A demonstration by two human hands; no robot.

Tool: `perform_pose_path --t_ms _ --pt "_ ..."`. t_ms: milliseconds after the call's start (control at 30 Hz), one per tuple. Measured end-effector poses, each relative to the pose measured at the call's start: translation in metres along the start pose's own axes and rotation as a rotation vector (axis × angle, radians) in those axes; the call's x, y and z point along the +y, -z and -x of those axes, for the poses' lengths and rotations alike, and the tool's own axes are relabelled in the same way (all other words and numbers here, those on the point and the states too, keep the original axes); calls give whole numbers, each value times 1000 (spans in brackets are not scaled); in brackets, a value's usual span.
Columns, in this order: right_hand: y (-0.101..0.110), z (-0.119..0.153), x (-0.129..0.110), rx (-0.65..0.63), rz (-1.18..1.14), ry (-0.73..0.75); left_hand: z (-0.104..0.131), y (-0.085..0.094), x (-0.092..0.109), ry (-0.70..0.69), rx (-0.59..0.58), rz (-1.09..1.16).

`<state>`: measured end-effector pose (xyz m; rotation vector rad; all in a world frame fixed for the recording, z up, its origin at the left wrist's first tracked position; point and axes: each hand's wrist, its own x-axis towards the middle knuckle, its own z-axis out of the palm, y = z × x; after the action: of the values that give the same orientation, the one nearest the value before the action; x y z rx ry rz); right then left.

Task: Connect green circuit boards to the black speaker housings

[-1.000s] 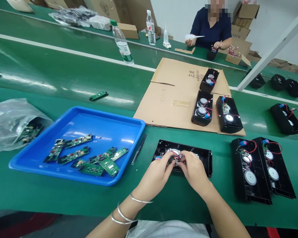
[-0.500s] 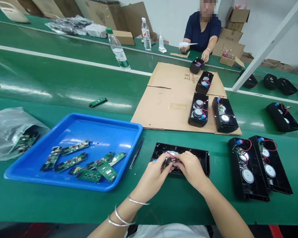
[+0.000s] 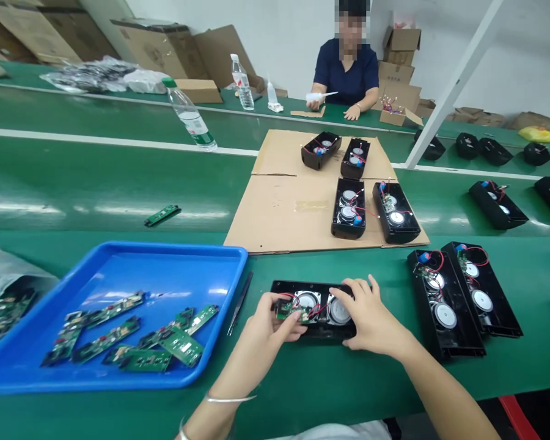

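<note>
A black speaker box point(image 3: 318, 333) lies crosswise in front of me, with two round silver speakers showing inside. My left hand point(image 3: 272, 324) pinches a green circuit board point(image 3: 288, 310) over the box's left part. Red wires run from the board across the speakers. My right hand point(image 3: 369, 315) spans the box's right end, its fingers over the far side and the thumb at the near side. Part of the right speaker is hidden beneath these fingers.
Left stands a blue tray point(image 3: 132, 382) of several circuit boards, with tweezers point(image 3: 239, 304) beside it. More speaker boxes point(image 3: 444, 305) sit at the right and on a cardboard sheet point(image 3: 275, 214). A bottle point(image 3: 192, 119) and a co-worker point(image 3: 346, 70) are farther back.
My hands have moved apart: the left keeps the board, and the right has gone to the box's right end. The co-worker's far speaker box has shifted left onto the cardboard and is released.
</note>
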<state>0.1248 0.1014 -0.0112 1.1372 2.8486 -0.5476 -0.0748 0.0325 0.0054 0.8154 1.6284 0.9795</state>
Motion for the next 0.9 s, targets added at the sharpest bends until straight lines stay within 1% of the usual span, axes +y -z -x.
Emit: perform_pose_path --t_ms 67,100,167,200,233,267,300,333,400,467,533,600,667,733,800,900 --pt "-10 13 -7 104 -46 -22 0 18 13 8 -36 -10" --pt "-12 21 -9 147 -73 -40 -3 28 21 -20 -33 -25" --pt "-11 38 -11 214 -139 -72 -14 44 38 -129 42 -47" --pt "-8 47 -10 245 -178 -89 -25 46 45 -196 100 -56" --pt "-2 55 -7 280 -218 -113 -38 44 51 -254 147 -69" --pt "5 64 -3 318 -254 -144 -54 38 55 -306 174 -92" --pt "14 72 2 362 -283 -183 -71 27 57 -331 149 -114" --pt "24 78 9 412 -307 -235 -89 13 58 -346 111 -130" --pt "46 87 27 515 -349 -373 -124 -21 59 -388 35 -176" --pt "68 86 51 624 -399 -499 -151 -54 57 -432 -24 -218" --pt "90 76 82 743 -444 -589 -168 -77 55 -466 -62 -255" --pt "110 58 118 864 -425 -696 -174 -88 52 -487 -79 -282" --pt "126 36 155 910 -296 -880 -170 -85 46 -501 -82 -298" --pt "138 14 191 821 -171 -1083 -159 -71 36 -513 -85 -304" --pt "144 -7 221 765 -130 -1177 -142 -50 24 -520 -97 -304" --pt "141 -34 254 692 -124 -1227 -112 -15 1 -499 -131 -279"
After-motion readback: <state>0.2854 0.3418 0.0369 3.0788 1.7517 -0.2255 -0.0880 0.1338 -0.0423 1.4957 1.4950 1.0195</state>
